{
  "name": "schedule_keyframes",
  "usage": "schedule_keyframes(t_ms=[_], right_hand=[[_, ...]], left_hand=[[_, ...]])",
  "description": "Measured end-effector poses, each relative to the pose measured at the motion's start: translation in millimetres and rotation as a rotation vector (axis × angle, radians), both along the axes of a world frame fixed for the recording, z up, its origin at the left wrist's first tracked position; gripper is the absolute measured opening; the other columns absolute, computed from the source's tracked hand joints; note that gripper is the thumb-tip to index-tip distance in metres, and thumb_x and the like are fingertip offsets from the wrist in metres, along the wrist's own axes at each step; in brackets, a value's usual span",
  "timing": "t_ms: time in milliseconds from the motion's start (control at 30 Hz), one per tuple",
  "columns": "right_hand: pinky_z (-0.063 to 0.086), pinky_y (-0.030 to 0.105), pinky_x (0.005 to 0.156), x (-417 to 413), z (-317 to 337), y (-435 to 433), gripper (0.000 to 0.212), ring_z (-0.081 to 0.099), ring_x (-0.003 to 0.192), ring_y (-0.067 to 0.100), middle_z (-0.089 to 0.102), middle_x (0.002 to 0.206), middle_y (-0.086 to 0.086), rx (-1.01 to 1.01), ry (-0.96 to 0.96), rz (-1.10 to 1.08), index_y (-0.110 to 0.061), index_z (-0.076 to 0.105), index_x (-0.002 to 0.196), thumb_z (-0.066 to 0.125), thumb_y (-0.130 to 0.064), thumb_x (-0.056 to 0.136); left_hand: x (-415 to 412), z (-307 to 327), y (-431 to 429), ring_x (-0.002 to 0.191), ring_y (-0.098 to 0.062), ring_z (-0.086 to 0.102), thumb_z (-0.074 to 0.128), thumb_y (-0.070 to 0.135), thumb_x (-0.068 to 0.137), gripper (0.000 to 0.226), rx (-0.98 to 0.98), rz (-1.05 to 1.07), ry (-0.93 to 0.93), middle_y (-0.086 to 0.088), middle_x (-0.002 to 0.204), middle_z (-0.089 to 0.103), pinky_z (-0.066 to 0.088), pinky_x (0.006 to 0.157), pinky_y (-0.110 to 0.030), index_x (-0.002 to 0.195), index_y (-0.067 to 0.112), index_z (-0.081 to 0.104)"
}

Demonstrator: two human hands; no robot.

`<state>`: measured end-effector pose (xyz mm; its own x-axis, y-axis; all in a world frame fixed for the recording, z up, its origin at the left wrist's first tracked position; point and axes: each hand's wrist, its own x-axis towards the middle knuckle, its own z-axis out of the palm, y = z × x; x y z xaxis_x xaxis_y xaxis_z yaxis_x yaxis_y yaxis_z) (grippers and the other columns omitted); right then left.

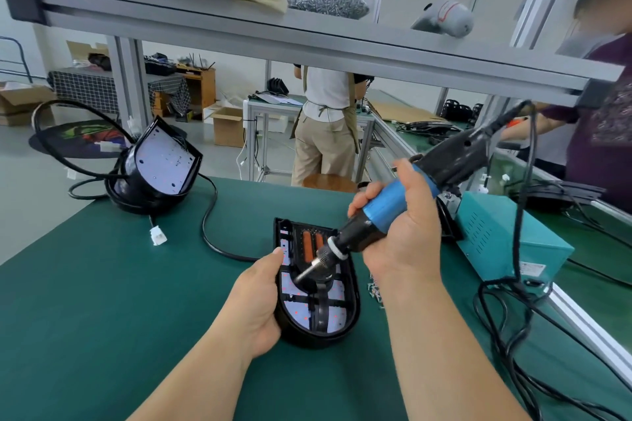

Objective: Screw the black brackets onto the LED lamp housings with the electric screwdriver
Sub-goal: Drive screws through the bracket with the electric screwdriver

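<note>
Gripping the electric screwdriver [386, 215], right hand [400, 229] works while left hand [260, 301] clasps the lamp housing [347, 304].

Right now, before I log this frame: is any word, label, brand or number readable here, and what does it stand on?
No text can be read as it stands.
White sticker on the teal power box: reddish print, too small and blurred to read.
Electric screwdriver, LED lamp housing: no lettering shows.

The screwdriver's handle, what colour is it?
Blue: the screwdriver handle, gripped by the right hand, shows best in the head view.
</note>
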<state>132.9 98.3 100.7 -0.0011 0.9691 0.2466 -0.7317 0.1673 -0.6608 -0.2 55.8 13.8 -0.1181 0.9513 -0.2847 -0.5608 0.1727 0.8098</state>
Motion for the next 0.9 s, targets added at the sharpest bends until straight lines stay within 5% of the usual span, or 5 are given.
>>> schedule_keyframes(t_ms=[200,333,600,767,900], right_hand=[[0.051,0.028,0.046,65.9,15.6,21.4,0.032,0.054,0.042,0.017,0.055,0.051,0.003,-0.257,-0.362,-0.214,-0.017,0.053,0.088,0.076,-0.039,0.084],[0.051,0.031,0.045,108.7,-8.2,34.5,0.022,0.053,0.046,0.022,0.053,0.063,0.01,-0.46,-0.589,-0.201,-0.015,0.052,0.091,0.072,-0.026,0.09],[0.049,0.046,0.073,128.7,-65.9,44.5,0.011,0.055,0.066,0.03,0.057,0.081,0.018,-0.583,-0.981,-0.265,-0.008,0.056,0.09,0.066,-0.012,0.093],[0.041,0.033,0.062,126.6,-72.9,44.0,0.018,0.052,0.068,0.027,0.058,0.081,0.011,-0.495,-1.251,-0.379,-0.004,0.06,0.101,0.07,-0.009,0.087],[0.037,0.032,0.056,123.8,-74.8,43.3,0.03,0.05,0.066,0.022,0.055,0.085,0.009,-0.48,-1.335,-0.429,-0.006,0.054,0.111,0.07,-0.014,0.087]], left_hand=[[1.8,1.2,-1.1,0.093,-0.036,0.074,0.043,0.031,0.104,0.041,0.01,-0.006,-0.026,-0.019,0.106,0.074,0.062,0.062,-0.041,0.107,0.006,0.075],[1.5,0.1,1.0,0.09,-0.035,0.074,0.049,0.03,0.101,0.038,0.004,-0.006,-0.035,-0.018,0.104,0.075,0.061,0.062,-0.042,0.095,0.009,0.08],[-3.2,-9.2,8.4,0.11,-0.035,0.067,0.058,0.026,0.096,0.055,-0.009,0.045,-0.055,-0.013,0.132,0.064,0.05,0.098,-0.056,0.148,0.02,0.04],[-7.7,-2.6,5.8,0.087,-0.034,0.074,0.054,0.022,0.069,0.037,-0.011,-0.142,-0.09,-0.02,0.108,0.073,0.061,0.066,-0.04,0.09,0.007,0.081],[-10.7,-4.2,9.6,0.084,-0.036,0.072,0.042,0.008,0.068,0.049,0.031,-0.167,-0.108,-0.022,0.105,0.072,0.061,0.069,-0.043,0.107,0.003,0.071]])
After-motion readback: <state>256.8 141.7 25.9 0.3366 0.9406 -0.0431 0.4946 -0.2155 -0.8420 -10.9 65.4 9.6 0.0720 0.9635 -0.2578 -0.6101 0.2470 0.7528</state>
